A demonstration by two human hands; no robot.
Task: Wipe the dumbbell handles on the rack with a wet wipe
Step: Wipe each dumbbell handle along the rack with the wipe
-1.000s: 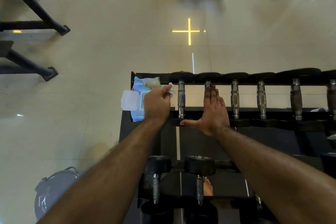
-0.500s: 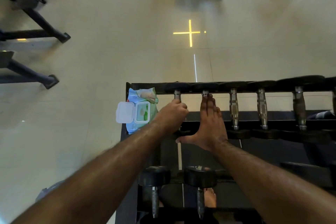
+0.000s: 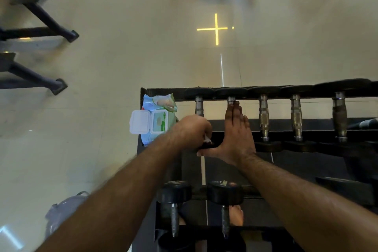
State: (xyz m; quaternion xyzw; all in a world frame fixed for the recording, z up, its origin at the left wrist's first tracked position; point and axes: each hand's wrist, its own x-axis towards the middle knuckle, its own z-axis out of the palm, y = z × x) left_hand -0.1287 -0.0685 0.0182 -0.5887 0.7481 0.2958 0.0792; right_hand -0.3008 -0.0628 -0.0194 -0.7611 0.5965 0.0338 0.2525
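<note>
Glossy beige floor (image 3: pixel 126 63), yellow cross (image 3: pixel 216 29)

left hand (image 3: pixel 193 129) hides most of the wet wipe (image 3: pixel 207 139) (one corner shows).

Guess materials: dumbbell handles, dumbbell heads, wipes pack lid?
Handles: bare metal, likely chromed or brushed steel; silvery glints and ringed bands. Heads: matte black, probably rubber-coated; no shine. Lid: white hard plastic, smooth, flipped open on its hinge.
</note>
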